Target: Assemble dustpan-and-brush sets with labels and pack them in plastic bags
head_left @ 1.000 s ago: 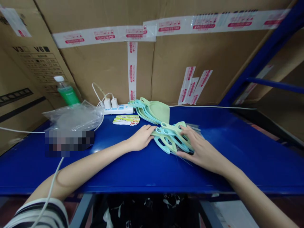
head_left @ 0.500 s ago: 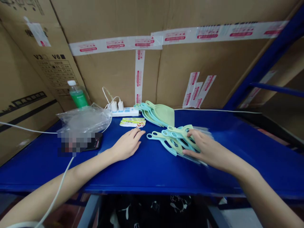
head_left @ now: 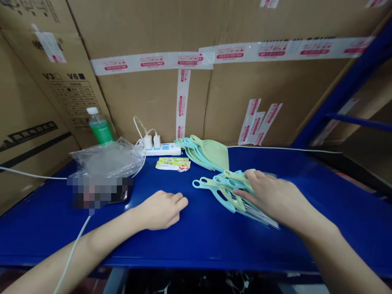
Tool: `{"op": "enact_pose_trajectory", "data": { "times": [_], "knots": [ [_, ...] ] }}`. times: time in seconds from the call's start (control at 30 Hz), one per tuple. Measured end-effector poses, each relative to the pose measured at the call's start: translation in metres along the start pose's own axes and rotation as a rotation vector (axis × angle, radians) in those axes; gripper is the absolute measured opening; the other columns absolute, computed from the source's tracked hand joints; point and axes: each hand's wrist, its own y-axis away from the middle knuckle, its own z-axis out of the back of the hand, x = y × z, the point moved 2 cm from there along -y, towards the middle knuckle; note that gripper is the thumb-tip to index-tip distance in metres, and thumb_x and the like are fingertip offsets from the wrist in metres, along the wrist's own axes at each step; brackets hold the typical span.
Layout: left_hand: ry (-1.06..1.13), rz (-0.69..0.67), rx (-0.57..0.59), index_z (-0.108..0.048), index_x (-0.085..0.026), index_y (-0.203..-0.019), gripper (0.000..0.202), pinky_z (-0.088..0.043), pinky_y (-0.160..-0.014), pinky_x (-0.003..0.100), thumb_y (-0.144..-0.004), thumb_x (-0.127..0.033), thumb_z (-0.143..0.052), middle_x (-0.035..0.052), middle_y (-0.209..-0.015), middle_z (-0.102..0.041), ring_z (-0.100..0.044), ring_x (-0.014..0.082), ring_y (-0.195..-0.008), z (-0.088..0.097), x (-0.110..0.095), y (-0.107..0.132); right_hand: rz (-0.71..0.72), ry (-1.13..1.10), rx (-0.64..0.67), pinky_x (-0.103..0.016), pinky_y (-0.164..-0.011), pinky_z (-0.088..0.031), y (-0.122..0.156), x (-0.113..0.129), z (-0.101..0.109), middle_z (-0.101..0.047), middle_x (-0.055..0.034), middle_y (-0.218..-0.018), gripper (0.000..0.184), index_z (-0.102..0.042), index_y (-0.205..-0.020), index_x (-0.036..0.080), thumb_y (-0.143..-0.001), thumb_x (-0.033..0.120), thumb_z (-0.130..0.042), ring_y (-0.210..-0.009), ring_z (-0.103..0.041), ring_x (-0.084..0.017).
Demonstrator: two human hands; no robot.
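A fanned pile of small brushes with light blue and pale green loop handles (head_left: pixel 220 187) lies on the blue table (head_left: pixel 196 241). My right hand (head_left: pixel 272 200) lies over the pile, fingers closed around some of the brushes. My left hand (head_left: pixel 162 209) rests on the table to the left of the pile, fingers loosely curled, holding nothing. A stack of pale green and blue dustpans (head_left: pixel 208 152) sits just behind the brushes.
At the back left lie crumpled clear plastic bags (head_left: pixel 107 157), a green bottle (head_left: pixel 98 126), a white power strip with chargers (head_left: pixel 157 148) and small printed cards (head_left: pixel 173 163). A white cable (head_left: pixel 73 253) crosses the front left. Cardboard boxes (head_left: pixel 196 81) wall the back.
My left hand has let go of the brush handles and drawn back toward me. My right hand stayed on the pile and pulled it slightly nearer.
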Motion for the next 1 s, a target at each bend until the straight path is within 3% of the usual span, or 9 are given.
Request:
{"op": "enact_pose_trajectory", "data": {
  "times": [0.1, 0.2, 0.3, 0.4, 0.53, 0.67, 1.0],
  "knots": [
    [-0.010, -0.024, 0.003, -0.046, -0.020, -0.083, 0.004, -0.045, -0.050, 0.029, -0.084, -0.016, -0.048, 0.0007, -0.073, -0.061, -0.061, 0.0185, -0.058, 0.001, -0.003, 0.001, 0.113, 0.037, -0.022, -0.031, -0.050, -0.041, -0.010, 0.023, 0.015, -0.066, -0.0096, -0.071, 0.026, -0.054, -0.083, 0.019, -0.089, 0.044, -0.052, -0.063, -0.066, -0.027],
    [-0.021, -0.051, -0.014, -0.048, -0.019, -0.080, 0.007, -0.041, -0.046, 0.027, -0.084, -0.017, -0.053, -0.0001, -0.069, -0.062, -0.060, 0.0175, -0.054, -0.003, -0.004, 0.001, 0.341, -0.035, -0.051, -0.031, -0.058, -0.043, -0.024, 0.053, 0.024, -0.068, -0.0082, -0.077, 0.018, -0.056, -0.086, 0.018, -0.087, 0.036, -0.059, -0.070, -0.066, -0.025],
    [-0.038, -0.075, -0.105, -0.048, -0.018, -0.074, 0.015, -0.037, -0.045, 0.026, -0.089, -0.017, -0.051, -0.0008, -0.061, -0.060, -0.058, 0.0157, -0.049, -0.010, -0.001, 0.002, 0.650, -0.132, -0.101, -0.031, -0.064, -0.042, -0.033, 0.079, 0.016, -0.067, -0.0065, -0.078, 0.012, -0.058, -0.085, 0.017, -0.089, 0.028, -0.056, -0.073, -0.063, -0.021],
    [-0.043, -0.106, -0.229, -0.048, -0.018, -0.067, 0.029, -0.034, -0.045, 0.027, -0.096, -0.023, -0.044, -0.0015, -0.053, -0.057, -0.056, 0.0144, -0.047, -0.017, 0.001, 0.003, 0.812, -0.142, -0.133, -0.032, -0.063, -0.038, -0.036, 0.090, -0.005, -0.065, -0.0060, -0.072, 0.016, -0.059, -0.079, 0.017, -0.091, 0.017, -0.049, -0.073, -0.061, -0.020],
    [-0.058, -0.156, -0.358, -0.049, -0.018, -0.065, 0.037, -0.032, -0.045, 0.030, -0.099, -0.025, -0.039, -0.0021, -0.052, -0.054, -0.051, 0.0135, -0.045, -0.019, -0.002, 0.002, 0.861, -0.201, -0.094, -0.032, -0.060, -0.035, -0.029, 0.092, -0.025, -0.063, -0.0046, -0.067, 0.017, -0.060, -0.074, 0.016, -0.087, 0.014, -0.050, -0.068, -0.057, -0.019],
    [-0.094, -0.197, -0.453, -0.050, -0.018, -0.065, 0.036, -0.030, -0.046, 0.030, -0.097, -0.014, -0.035, -0.0022, -0.053, -0.053, -0.048, 0.0132, -0.046, -0.013, -0.010, 0.003, 0.890, -0.219, -0.006, -0.032, -0.057, -0.033, -0.023, 0.097, -0.027, -0.064, -0.0046, -0.068, 0.014, -0.061, -0.075, 0.016, -0.086, 0.018, -0.054, -0.067, -0.057, -0.019],
    [-0.108, -0.224, -0.437, -0.055, -0.017, -0.067, 0.030, -0.033, -0.048, 0.029, -0.092, -0.007, -0.040, -0.0013, -0.058, -0.056, -0.049, 0.0138, -0.050, -0.009, -0.012, 0.003, 0.909, -0.244, -0.010, -0.033, -0.058, -0.034, -0.018, 0.103, -0.029, -0.065, -0.0039, -0.066, 0.016, -0.064, -0.072, 0.016, -0.086, 0.020, -0.056, -0.063, -0.059, -0.018]
  ]
}}
